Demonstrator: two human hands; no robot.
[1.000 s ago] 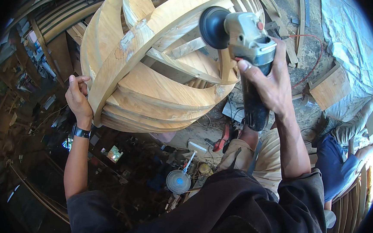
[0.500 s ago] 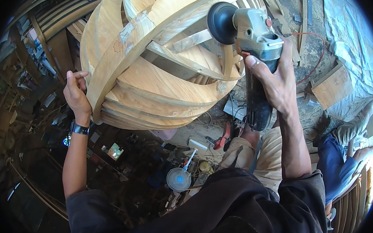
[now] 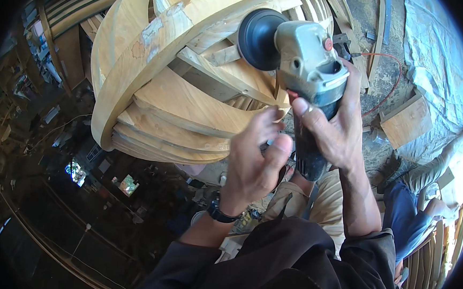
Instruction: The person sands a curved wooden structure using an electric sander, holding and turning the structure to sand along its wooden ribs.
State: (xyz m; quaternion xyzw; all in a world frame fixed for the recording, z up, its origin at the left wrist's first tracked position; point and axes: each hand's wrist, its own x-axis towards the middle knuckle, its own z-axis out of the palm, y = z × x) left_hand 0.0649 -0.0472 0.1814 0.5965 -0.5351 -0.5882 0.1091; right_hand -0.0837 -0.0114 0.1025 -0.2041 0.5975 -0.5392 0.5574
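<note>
Two bare hands are at the right-hand side of a large wooden frame (image 3: 186, 101), a rounded form of curved, overlapping slats crossed by a thick pale rail. The right hand (image 3: 337, 131), just right of the frame, is wrapped around the black body of a power sander (image 3: 307, 56), its thumb lying beside a red switch. The sander's round black disc (image 3: 256, 39) overlaps the frame's upper right part in view; whether it touches the wood I cannot tell. The left hand (image 3: 253, 159) is in front of the frame's lower right edge, empty as far as shows, thumb apart and fingers loosely spread and blurred; contact with the sander is unclear. A dark wristband (image 3: 220, 213) circles the left wrist, below the frame. Well right of the frame are a thin red cord (image 3: 399, 74), a wooden board (image 3: 406, 122), a light blue sheet (image 3: 437, 46) and, lower, another person in blue (image 3: 401, 210).
</note>
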